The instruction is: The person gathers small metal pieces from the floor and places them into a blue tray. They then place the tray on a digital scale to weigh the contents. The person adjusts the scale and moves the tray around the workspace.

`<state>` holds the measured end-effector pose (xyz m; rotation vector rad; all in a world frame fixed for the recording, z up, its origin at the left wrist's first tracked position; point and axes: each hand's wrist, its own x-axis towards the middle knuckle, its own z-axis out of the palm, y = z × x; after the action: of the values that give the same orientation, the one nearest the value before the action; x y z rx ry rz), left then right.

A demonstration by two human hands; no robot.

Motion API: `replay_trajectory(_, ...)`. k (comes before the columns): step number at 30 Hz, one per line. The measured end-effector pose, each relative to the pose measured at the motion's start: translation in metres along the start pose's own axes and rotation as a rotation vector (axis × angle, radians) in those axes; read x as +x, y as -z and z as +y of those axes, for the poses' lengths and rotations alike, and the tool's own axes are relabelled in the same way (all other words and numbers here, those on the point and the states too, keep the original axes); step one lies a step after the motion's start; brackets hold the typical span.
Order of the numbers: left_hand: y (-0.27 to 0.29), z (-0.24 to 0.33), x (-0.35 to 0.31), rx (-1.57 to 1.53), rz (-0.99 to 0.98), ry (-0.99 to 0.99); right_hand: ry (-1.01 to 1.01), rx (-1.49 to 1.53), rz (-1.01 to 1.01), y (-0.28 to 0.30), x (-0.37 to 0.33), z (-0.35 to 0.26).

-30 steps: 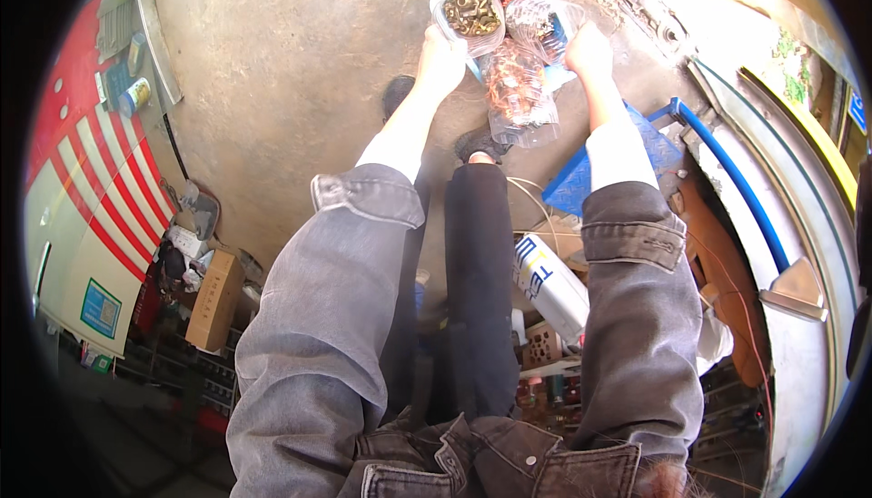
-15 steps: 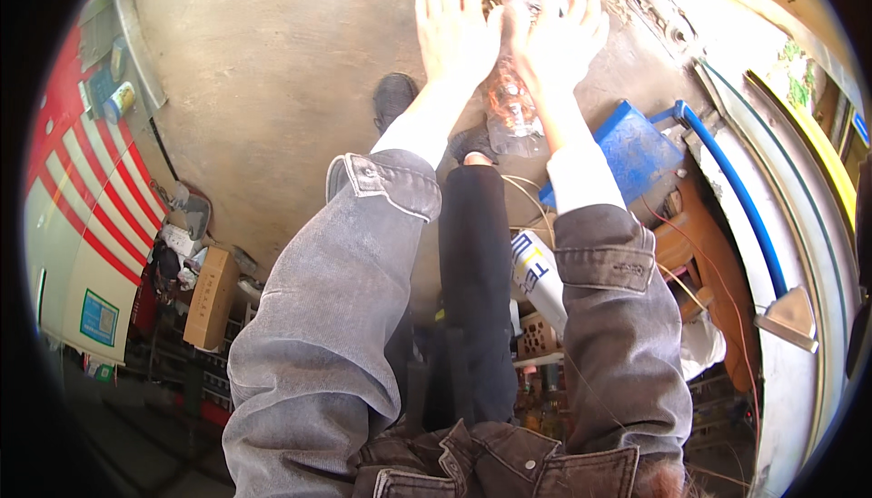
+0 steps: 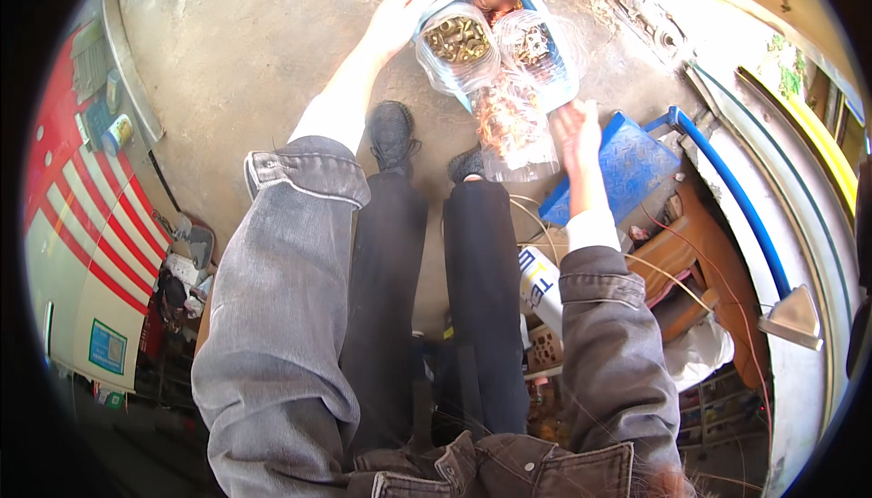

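Observation:
A blue plastic tub (image 3: 574, 89) stands on the concrete floor ahead of me, with coppery material at its far end. Inside it are two clear plastic containers: one of brass-coloured fittings (image 3: 457, 41), the other of small silvery metal pieces (image 3: 530, 45). A third clear plastic container (image 3: 522, 166), with orange-copper scraps, lies at the tub's near edge and sticks out toward my feet. At the tub's left rim, my left hand (image 3: 400, 18) has its fingers closed on the edge. My right hand (image 3: 579, 130) is beside the near right corner, fingers outstretched; whether it touches the tub is unclear.
A blue metal plate (image 3: 622, 166) and a bent blue tube (image 3: 736, 198) lie to the right. Nearer are a white cylinder (image 3: 542, 284) and a loose cable (image 3: 668, 271). Left stands a red-and-white striped panel (image 3: 91, 216). My shoes (image 3: 392, 134) are just short of the tub.
My hands have moved apart from over the containers: the left out to the tub's left rim, the right down beside its near right corner. The tub and containers now show more fully, slightly lower in view.

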<state>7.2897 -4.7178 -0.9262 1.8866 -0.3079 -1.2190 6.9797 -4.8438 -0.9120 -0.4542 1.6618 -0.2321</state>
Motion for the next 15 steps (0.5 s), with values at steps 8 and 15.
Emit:
replay_trajectory(8,-0.014,-0.020,0.053,0.307,-0.166,0.079,0.075,-0.385,-0.145,0.003,0.015,0.047)
replay_trajectory(15,-0.014,-0.020,0.045,-0.469,-0.186,0.348,-0.317,0.340,-0.153,-0.003,0.000,0.048)
